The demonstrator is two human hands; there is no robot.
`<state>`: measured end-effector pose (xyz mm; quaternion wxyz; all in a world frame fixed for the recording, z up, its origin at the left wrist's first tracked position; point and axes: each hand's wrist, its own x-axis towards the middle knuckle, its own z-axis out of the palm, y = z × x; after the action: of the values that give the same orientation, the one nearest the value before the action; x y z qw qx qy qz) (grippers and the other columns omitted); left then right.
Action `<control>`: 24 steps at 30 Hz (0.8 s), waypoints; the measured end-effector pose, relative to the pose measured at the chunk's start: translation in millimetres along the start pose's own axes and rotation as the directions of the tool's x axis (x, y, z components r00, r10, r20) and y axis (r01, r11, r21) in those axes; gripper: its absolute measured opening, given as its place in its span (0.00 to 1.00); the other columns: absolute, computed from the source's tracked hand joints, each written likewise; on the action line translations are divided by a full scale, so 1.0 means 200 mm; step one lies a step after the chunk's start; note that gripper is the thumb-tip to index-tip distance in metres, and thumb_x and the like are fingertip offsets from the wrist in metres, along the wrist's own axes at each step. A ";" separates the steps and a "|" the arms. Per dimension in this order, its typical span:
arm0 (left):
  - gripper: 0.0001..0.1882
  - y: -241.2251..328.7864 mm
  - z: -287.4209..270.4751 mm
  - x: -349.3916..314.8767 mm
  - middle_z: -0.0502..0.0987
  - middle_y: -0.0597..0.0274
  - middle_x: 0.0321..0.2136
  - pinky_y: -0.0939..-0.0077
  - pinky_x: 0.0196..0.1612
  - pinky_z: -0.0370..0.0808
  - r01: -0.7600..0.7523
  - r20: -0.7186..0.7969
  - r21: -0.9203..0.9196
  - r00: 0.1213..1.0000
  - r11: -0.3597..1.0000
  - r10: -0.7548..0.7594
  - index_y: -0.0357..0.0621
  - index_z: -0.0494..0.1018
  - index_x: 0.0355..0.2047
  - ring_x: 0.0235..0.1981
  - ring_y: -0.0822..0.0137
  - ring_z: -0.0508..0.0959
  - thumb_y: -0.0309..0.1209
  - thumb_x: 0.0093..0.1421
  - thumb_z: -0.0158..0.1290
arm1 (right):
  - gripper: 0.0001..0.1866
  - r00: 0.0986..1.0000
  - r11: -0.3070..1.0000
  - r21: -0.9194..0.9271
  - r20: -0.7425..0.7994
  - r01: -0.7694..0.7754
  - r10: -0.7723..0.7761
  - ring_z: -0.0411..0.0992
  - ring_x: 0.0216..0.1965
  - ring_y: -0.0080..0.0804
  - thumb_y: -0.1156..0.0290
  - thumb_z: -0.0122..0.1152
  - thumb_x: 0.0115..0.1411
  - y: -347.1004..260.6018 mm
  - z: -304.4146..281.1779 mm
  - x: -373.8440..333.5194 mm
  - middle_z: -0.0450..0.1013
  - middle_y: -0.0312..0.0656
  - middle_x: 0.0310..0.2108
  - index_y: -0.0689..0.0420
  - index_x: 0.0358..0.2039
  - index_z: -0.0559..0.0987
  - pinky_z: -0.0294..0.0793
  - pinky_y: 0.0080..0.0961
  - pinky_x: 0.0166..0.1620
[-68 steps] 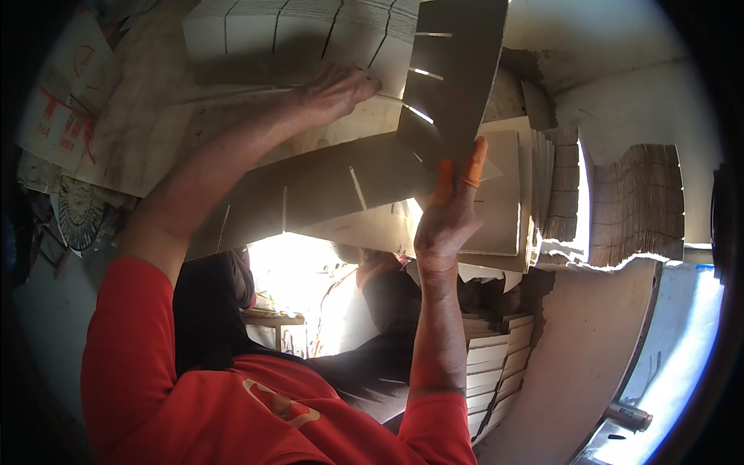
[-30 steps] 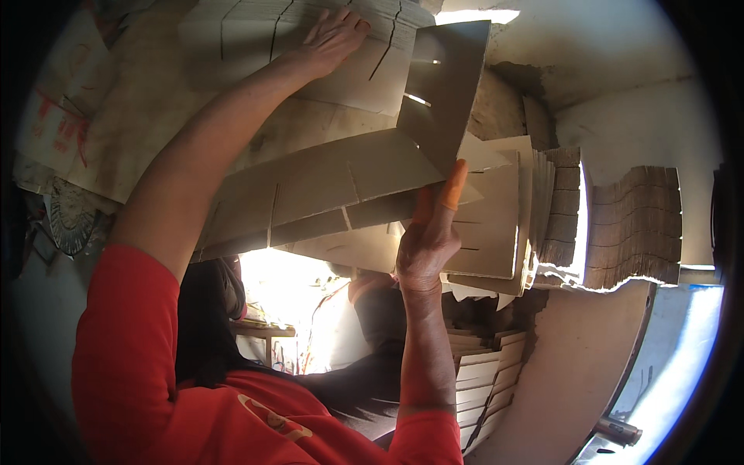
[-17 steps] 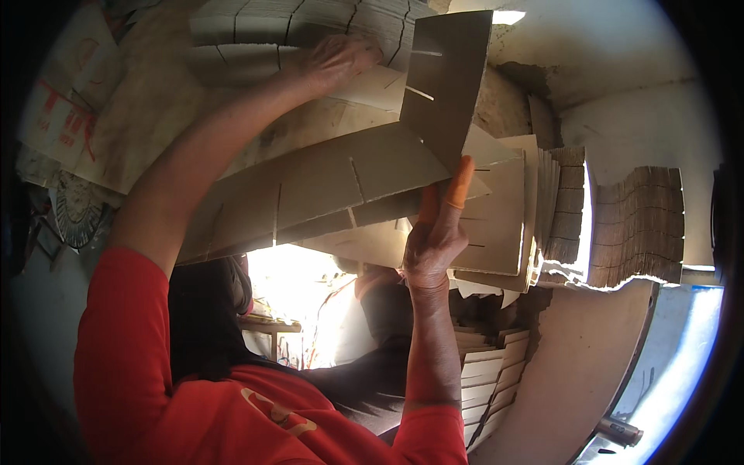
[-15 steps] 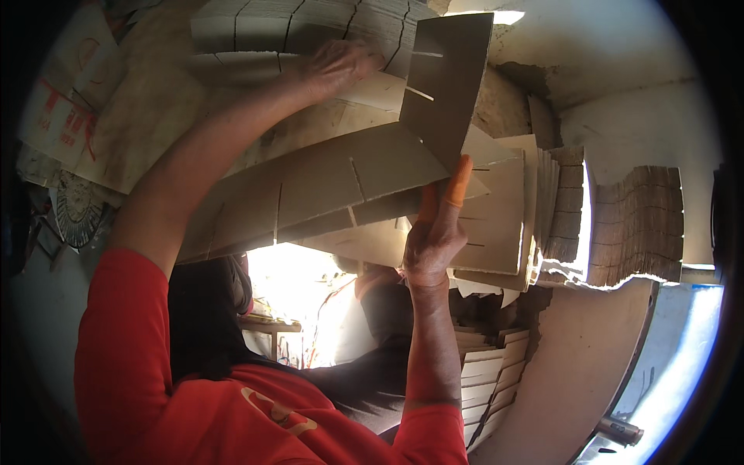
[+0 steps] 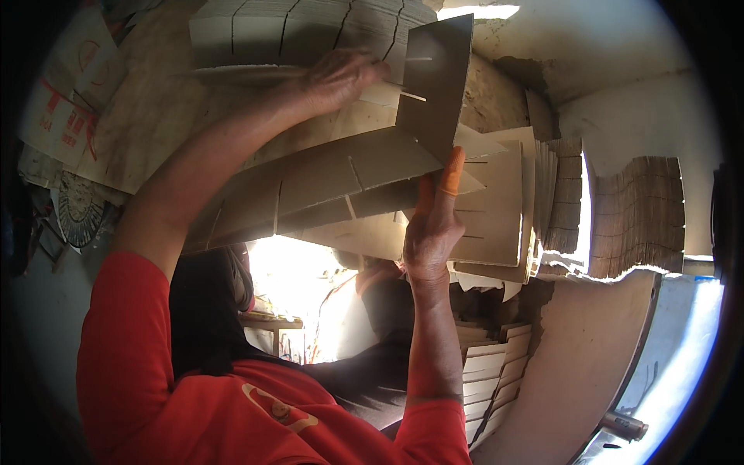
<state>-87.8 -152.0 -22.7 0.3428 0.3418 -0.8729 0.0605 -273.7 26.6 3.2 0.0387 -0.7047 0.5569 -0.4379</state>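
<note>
My left hand (image 5: 341, 80) reaches across to the back with its fingers curled over a slotted cardboard strip (image 5: 380, 93), which is seen nearly edge-on. My right hand (image 5: 434, 242), wearing orange finger covers, grips a long slotted cardboard strip (image 5: 310, 180) from below near its right end. An upright cardboard piece (image 5: 435, 81) with slots meets that long strip at an angle, just above my right fingertips. Another cardboard layer shows beneath the long strip. The right thumb and some fingertips are hidden behind the cardboard.
A stack of slotted strips (image 5: 310, 27) stands at the back of the board-topped table (image 5: 147, 93). More cardboard sheets (image 5: 488, 225) and wavy stacks (image 5: 635, 221) lie to the right. Further cardboard pieces (image 5: 496, 380) are piled low beside my right arm.
The strip under my left hand has turned to lie more edge-on, and that hand has come slightly nearer. The upright piece and my right hand have shifted slightly left.
</note>
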 end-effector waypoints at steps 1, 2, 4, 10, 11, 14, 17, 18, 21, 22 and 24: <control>0.08 0.02 -0.01 0.00 0.72 0.57 0.24 0.65 0.29 0.72 -0.003 -0.007 0.000 1.000 1.000 0.003 0.39 0.69 0.27 0.31 0.56 0.74 0.17 0.43 0.51 | 0.31 1.000 1.000 -0.012 -0.003 0.000 0.000 0.75 0.43 0.31 0.83 0.51 0.61 0.00 0.00 0.00 0.71 0.54 0.50 0.59 0.64 0.55 0.74 0.22 0.43; 0.08 0.03 -0.02 0.00 0.72 0.57 0.23 0.65 0.29 0.72 -0.001 -0.003 -0.026 1.000 1.000 0.001 0.39 0.69 0.26 0.30 0.56 0.75 0.17 0.43 0.51 | 0.31 1.000 1.000 -0.025 -0.013 -0.005 0.004 0.75 0.41 0.30 0.82 0.51 0.62 0.01 0.01 0.00 0.72 0.53 0.48 0.58 0.64 0.55 0.74 0.21 0.41; 0.08 0.07 -0.04 0.00 0.72 0.58 0.23 0.64 0.27 0.71 -0.001 0.004 -0.081 1.000 0.997 0.002 0.39 0.68 0.24 0.30 0.57 0.75 0.16 0.42 0.51 | 0.31 0.999 0.998 -0.058 -0.037 -0.018 0.016 0.76 0.36 0.28 0.82 0.50 0.62 0.02 0.02 -0.01 0.75 0.52 0.44 0.55 0.65 0.55 0.73 0.18 0.38; 0.08 0.21 -0.14 -0.02 0.69 0.58 0.21 0.65 0.25 0.68 -0.044 -0.050 -0.293 0.998 0.955 0.031 0.38 0.63 0.21 0.27 0.58 0.72 0.14 0.41 0.49 | 0.38 0.962 0.976 -0.178 0.221 -0.124 0.162 0.77 0.27 0.42 0.90 0.45 0.55 0.07 0.02 -0.05 0.75 0.55 0.40 0.59 0.66 0.48 0.76 0.28 0.27; 0.08 0.21 -0.15 -0.03 0.70 0.58 0.22 0.66 0.28 0.69 -0.032 -0.025 -0.271 0.999 0.962 0.026 0.39 0.66 0.24 0.28 0.58 0.73 0.16 0.42 0.51 | 0.39 0.970 0.980 -0.177 0.204 -0.092 0.128 0.77 0.27 0.41 0.90 0.45 0.54 0.07 0.04 -0.06 0.75 0.55 0.40 0.59 0.66 0.48 0.76 0.28 0.27; 0.07 0.21 -0.19 -0.04 0.72 0.58 0.23 0.67 0.31 0.71 0.080 0.084 -0.309 0.995 0.948 -0.056 0.41 0.70 0.27 0.29 0.58 0.74 0.21 0.46 0.56 | 0.40 0.987 0.989 -0.147 0.150 -0.027 0.049 0.77 0.27 0.41 0.90 0.44 0.54 0.07 0.07 -0.06 0.75 0.55 0.40 0.58 0.66 0.47 0.76 0.29 0.26; 0.13 0.19 -0.23 0.01 0.70 0.57 0.24 0.67 0.31 0.69 0.323 0.275 -0.478 0.938 0.817 -0.209 0.37 0.67 0.26 0.28 0.59 0.72 0.27 0.47 0.61 | 0.36 0.995 0.995 -0.092 0.087 -0.050 0.058 0.75 0.28 0.37 0.86 0.44 0.58 0.09 0.06 -0.07 0.75 0.54 0.41 0.57 0.66 0.48 0.74 0.25 0.28; 0.16 0.18 -0.29 0.08 0.71 0.56 0.25 0.67 0.32 0.69 0.385 0.327 -0.482 0.912 0.787 -0.245 0.37 0.67 0.27 0.29 0.59 0.72 0.31 0.46 0.64 | 0.32 0.995 0.995 -0.078 0.065 -0.069 0.074 0.74 0.28 0.32 0.82 0.45 0.61 0.10 0.05 -0.08 0.75 0.54 0.42 0.58 0.66 0.50 0.73 0.21 0.30; 0.23 0.03 -0.30 0.16 0.72 0.54 0.30 0.67 0.38 0.70 0.444 0.369 -0.257 0.866 0.858 -0.338 0.37 0.68 0.33 0.36 0.57 0.71 0.35 0.43 0.67 | 0.28 0.992 0.993 -0.035 0.057 -0.112 0.114 0.74 0.31 0.28 0.80 0.45 0.65 0.06 0.05 -0.07 0.74 0.54 0.44 0.61 0.65 0.52 0.72 0.17 0.34; 0.25 -0.03 -0.27 0.20 0.72 0.53 0.32 0.67 0.40 0.70 0.432 0.359 -0.142 0.861 0.891 -0.360 0.38 0.67 0.36 0.38 0.56 0.71 0.35 0.42 0.67 | 0.28 0.990 0.991 -0.028 0.059 -0.127 0.129 0.75 0.32 0.28 0.80 0.45 0.64 0.04 0.04 -0.06 0.74 0.55 0.45 0.62 0.64 0.53 0.73 0.17 0.35; 0.29 -0.17 -0.15 0.22 0.72 0.54 0.36 0.65 0.44 0.69 0.342 0.338 0.064 0.877 0.938 -0.343 0.37 0.66 0.40 0.44 0.55 0.69 0.35 0.41 0.67 | 0.28 0.998 0.998 -0.016 0.016 -0.053 0.053 0.76 0.34 0.29 0.81 0.45 0.64 0.03 0.05 -0.04 0.74 0.55 0.44 0.64 0.64 0.53 0.73 0.17 0.36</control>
<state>-73.1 -192.9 23.5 0.1900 0.4963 -0.8450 -0.0604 -271.2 26.3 -11.1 0.0495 -0.6937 0.5783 -0.4266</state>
